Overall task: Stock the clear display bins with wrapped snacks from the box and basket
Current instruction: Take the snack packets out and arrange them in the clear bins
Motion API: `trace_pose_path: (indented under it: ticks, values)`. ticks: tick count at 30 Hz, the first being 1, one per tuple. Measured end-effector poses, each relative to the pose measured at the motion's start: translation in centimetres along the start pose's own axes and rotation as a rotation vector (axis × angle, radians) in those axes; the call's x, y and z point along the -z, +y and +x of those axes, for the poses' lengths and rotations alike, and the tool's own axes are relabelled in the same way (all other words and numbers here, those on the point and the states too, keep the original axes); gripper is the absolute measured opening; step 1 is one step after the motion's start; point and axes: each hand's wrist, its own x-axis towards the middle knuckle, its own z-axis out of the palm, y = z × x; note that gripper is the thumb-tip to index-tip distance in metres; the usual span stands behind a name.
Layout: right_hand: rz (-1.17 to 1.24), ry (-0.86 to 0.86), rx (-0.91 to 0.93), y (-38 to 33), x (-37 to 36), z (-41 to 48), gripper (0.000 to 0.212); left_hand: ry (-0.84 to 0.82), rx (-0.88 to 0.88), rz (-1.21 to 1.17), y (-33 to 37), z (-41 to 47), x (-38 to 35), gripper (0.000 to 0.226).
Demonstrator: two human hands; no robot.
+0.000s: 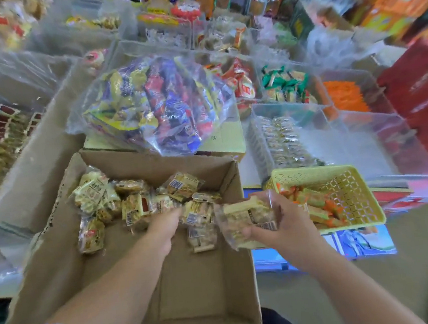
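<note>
The cardboard box [201, 280] stands open, with wrapped snacks [133, 203] heaped loosely at its far end. The left grip [161, 227] reaches inside the box, its fingers buried among those snacks; whether they pinch one I cannot tell. The right grip [279, 223] hovers over the box's right wall, thumb and fingers curled round a small stack of packets [242, 219]. Just right of the box stands a yellow basket [351, 190]. Beyond the box's far right corner is a clear bin [362, 142]; beyond its far wall lies a bag of mixed sweets [155, 102].
</note>
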Motion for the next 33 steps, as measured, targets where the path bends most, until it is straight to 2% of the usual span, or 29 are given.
trace_pose_path:
  ticks: [2, 4, 7, 11, 16, 18, 20, 24, 29, 31, 33]
  values:
    - [0.137, 0.113, -0.027, 1.7, 0.4, -1.3, 0.046, 0.036, 0.029, -0.081, 0.0, 1.5, -1.7, 0.062]
    - [0.261, 0.167, -0.093, 2.9, 0.4, -2.3, 0.051, 0.082, 0.065, -0.171, 0.0, 2.7, -2.9, 0.063]
    - [0.41, 0.131, -0.172, 4.1, 0.6, -3.0, 0.064, 0.119, 0.121, -0.273, 0.0, 3.3, -4.4, 0.055]
    - [0.489, 0.116, -0.23, 4.6, 1.7, -2.7, 0.092, 0.195, 0.121, -0.223, 0.1, 2.9, -5.0, 0.045]
    - [0.446, 0.084, -0.252, 5.8, 3.8, -1.3, 0.072, 0.101, 0.108, -0.23, -0.1, -0.7, -4.1, 0.016]
    - [0.446, 0.049, -0.237, 5.9, 4.6, -0.4, 0.079, 0.109, 0.085, -0.353, -0.5, -2.9, -3.1, 0.008]
    - [0.541, -0.021, -0.23, 5.8, 5.6, 0.8, 0.093, 0.146, 0.029, -0.536, -1.0, -5.1, -2.3, 0.008]
    - [0.776, -0.221, -0.148, 6.7, 8.1, 3.4, 0.067, 0.061, -0.159, -0.737, -1.4, -10.9, -3.9, 0.016]
    - [0.861, -0.498, -0.054, 7.2, 13.2, 6.3, 0.062, 0.054, -0.381, -0.82, -1.2, -17.0, -11.3, 0.048]
    - [0.895, -0.572, -0.047, 8.1, 15.8, 6.9, 0.071, 0.077, -0.432, -0.856, -1.4, -18.4, -15.7, 0.07]
    - [0.883, -0.622, -0.052, 9.6, 18.2, 7.3, 0.087, 0.057, -0.466, -0.916, -1.3, -19.2, -20.4, 0.068]
